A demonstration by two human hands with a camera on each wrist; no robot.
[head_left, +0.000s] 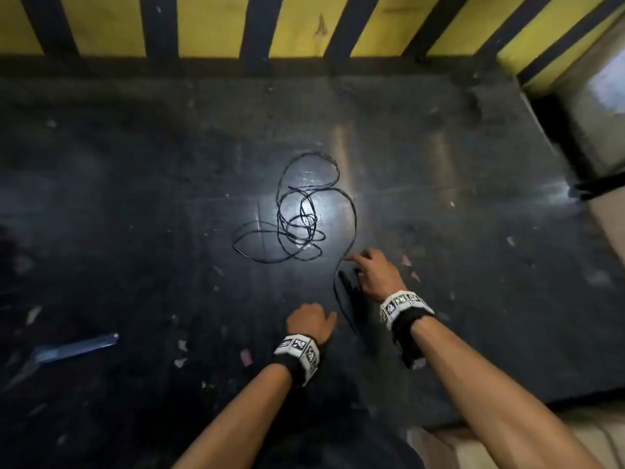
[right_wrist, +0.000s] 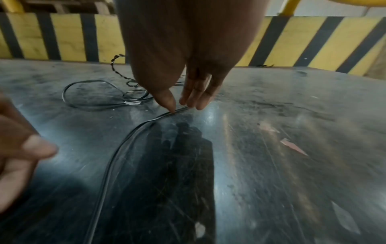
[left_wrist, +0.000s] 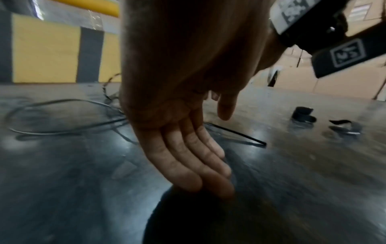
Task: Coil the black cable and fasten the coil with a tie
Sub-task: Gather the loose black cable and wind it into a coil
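Head view: black cable [head_left: 297,214] lies in loose tangled loops mid-table; right hand [head_left: 373,274] works its near run. Left wrist view: left hand [left_wrist: 188,148] relaxed, holding nothing. Right wrist view: thumb and fingertips [right_wrist: 189,100] pinch the strand. Recommend lifting it clear and forming even loops.

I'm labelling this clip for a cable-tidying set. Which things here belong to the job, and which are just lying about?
Part of the job:
- black cable, in loose loops on the dark table
- right hand, pinching the cable
- left hand, holding nothing
- possibly the small black strap pieces

Lying about:
- blue strip
- paper scraps
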